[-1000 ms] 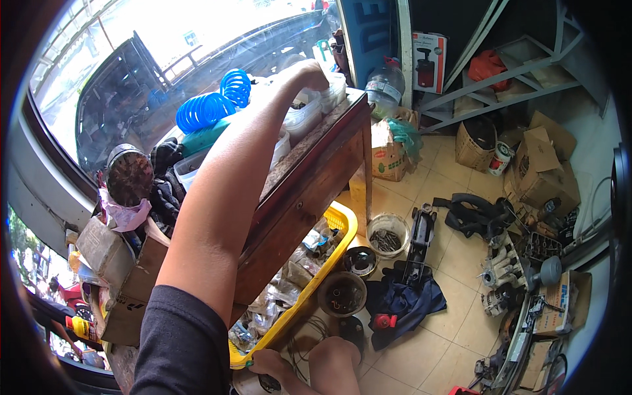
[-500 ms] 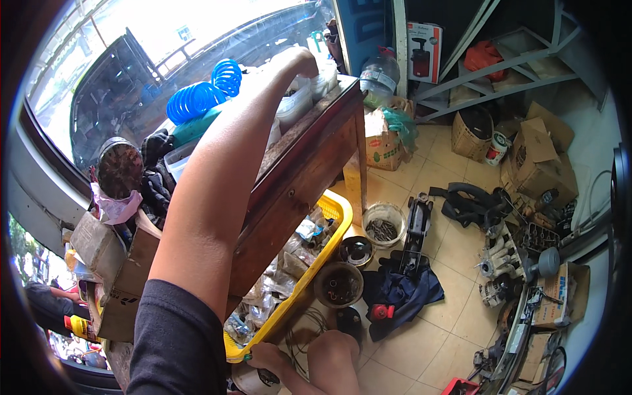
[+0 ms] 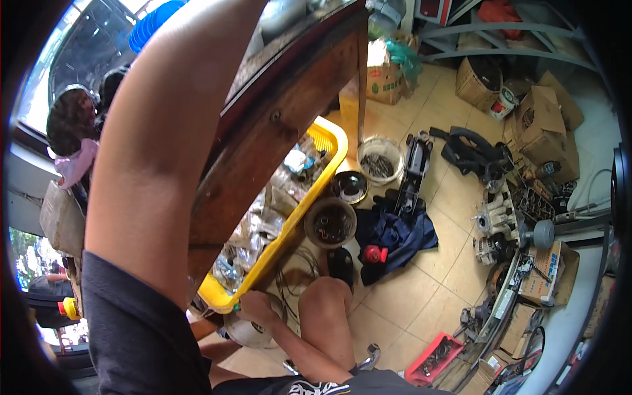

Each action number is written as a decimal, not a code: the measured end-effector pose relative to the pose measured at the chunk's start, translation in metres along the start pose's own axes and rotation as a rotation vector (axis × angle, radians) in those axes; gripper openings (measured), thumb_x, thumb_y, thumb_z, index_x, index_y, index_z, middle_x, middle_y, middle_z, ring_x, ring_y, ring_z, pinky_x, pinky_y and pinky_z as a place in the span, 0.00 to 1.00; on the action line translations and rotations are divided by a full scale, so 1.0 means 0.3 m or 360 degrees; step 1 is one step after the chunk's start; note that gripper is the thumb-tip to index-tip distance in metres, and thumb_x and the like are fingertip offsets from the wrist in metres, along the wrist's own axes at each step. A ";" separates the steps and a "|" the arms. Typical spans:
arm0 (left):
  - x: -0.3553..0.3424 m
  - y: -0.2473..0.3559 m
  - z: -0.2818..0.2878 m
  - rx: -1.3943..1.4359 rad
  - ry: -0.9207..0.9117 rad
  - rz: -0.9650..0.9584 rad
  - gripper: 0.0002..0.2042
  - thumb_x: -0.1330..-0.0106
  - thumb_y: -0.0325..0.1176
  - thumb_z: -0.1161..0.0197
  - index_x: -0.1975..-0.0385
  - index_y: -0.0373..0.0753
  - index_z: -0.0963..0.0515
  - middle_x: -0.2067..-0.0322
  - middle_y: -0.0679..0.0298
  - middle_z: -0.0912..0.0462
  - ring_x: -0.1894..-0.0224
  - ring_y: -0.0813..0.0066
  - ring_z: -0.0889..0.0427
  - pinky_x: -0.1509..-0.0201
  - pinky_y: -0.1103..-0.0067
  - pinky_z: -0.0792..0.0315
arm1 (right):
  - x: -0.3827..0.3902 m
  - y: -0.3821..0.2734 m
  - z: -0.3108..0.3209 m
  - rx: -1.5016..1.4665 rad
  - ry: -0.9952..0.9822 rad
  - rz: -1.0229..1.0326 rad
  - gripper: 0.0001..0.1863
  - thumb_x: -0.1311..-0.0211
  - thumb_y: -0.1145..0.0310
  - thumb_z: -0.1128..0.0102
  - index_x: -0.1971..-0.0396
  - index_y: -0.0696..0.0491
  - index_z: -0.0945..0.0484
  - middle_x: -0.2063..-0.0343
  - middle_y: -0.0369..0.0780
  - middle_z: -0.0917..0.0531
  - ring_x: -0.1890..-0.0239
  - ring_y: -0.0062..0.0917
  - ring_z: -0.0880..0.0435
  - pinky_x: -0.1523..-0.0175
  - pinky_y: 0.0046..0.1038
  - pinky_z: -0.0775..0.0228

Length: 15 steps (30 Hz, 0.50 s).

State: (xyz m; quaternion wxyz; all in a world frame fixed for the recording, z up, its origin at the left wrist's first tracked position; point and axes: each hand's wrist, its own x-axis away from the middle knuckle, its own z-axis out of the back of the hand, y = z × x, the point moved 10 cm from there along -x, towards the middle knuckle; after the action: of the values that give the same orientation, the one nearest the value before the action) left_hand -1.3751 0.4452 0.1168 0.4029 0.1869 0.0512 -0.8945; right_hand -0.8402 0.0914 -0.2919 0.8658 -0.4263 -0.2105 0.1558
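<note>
My left arm [image 3: 155, 125] stretches up across the wooden table [image 3: 283, 118]. Its hand lies beyond the upper edge, so what it touches is hidden. Low in the picture, my right hand [image 3: 257, 309] is a closed fist above a whitish round container [image 3: 247, 331]. A small green tip shows beside the thumb; the rest of whatever it holds is hidden. Close to this hand is the corner of a yellow plastic basket [image 3: 286, 227], filled with clear bags of small parts.
Beside the basket stand a tub of metal pieces [image 3: 378, 163], a black bowl [image 3: 349, 187] and a round pot [image 3: 330, 224]. A floor jack [image 3: 415, 171] rests near dark blue cloth [image 3: 401, 240]. Engine parts [image 3: 497, 217], a red tray [image 3: 433, 359] and cardboard boxes [image 3: 543, 125] line the right side.
The view has tipped downward, and things appear higher in it. My left hand, earlier seen among containers on the tabletop, has gone out of view. My right fist stays by the whitish container.
</note>
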 end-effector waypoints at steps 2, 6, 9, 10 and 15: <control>-0.043 -0.078 -0.076 -0.0085 0.0021 0.0099 0.25 0.53 0.48 0.28 0.62 0.35 0.24 0.65 0.58 0.20 0.67 0.74 0.24 0.63 0.76 0.27 | -0.025 0.065 -0.030 -0.0032 -0.0028 -0.0072 0.12 0.57 0.61 0.40 0.77 0.53 0.16 0.77 0.46 0.16 0.73 0.36 0.14 0.70 0.35 0.23; -0.013 -0.324 -0.176 -0.0364 -0.0576 0.1601 0.25 0.49 0.46 0.29 0.57 0.35 0.24 0.62 0.58 0.20 0.64 0.77 0.24 0.61 0.76 0.27 | -0.009 0.091 -0.045 -0.0038 -0.0019 -0.0135 0.15 0.59 0.57 0.37 0.77 0.54 0.16 0.78 0.46 0.16 0.74 0.36 0.15 0.70 0.35 0.23; 0.104 -0.294 -0.119 -0.0589 -0.1089 0.2655 0.25 0.47 0.45 0.31 0.53 0.36 0.24 0.60 0.57 0.19 0.63 0.79 0.23 0.59 0.77 0.27 | 0.000 0.105 -0.043 -0.0059 -0.0060 -0.0218 0.17 0.60 0.56 0.35 0.77 0.55 0.16 0.77 0.47 0.16 0.73 0.38 0.15 0.68 0.36 0.23; 0.064 -0.246 -0.135 -0.0561 -0.1086 0.2632 0.25 0.47 0.45 0.31 0.53 0.36 0.24 0.60 0.57 0.19 0.63 0.79 0.23 0.59 0.77 0.27 | 0.001 0.105 -0.039 -0.0050 -0.0036 -0.0193 0.16 0.61 0.56 0.35 0.77 0.55 0.16 0.77 0.47 0.16 0.73 0.38 0.15 0.68 0.36 0.22; -0.179 -0.004 -0.041 -0.0760 -0.0864 0.2282 0.21 0.43 0.41 0.35 0.53 0.35 0.24 0.59 0.55 0.19 0.63 0.75 0.22 0.59 0.76 0.26 | 0.012 0.083 -0.037 -0.0104 -0.0034 -0.0204 0.16 0.62 0.57 0.33 0.77 0.55 0.16 0.76 0.46 0.16 0.72 0.38 0.15 0.67 0.36 0.22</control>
State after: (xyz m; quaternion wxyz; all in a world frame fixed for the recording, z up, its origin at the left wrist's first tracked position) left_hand -1.3400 0.4866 0.1254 0.9069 -0.1410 0.0089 -0.3971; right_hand -0.8338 0.1003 -0.3172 0.8574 -0.4384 -0.2515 0.0975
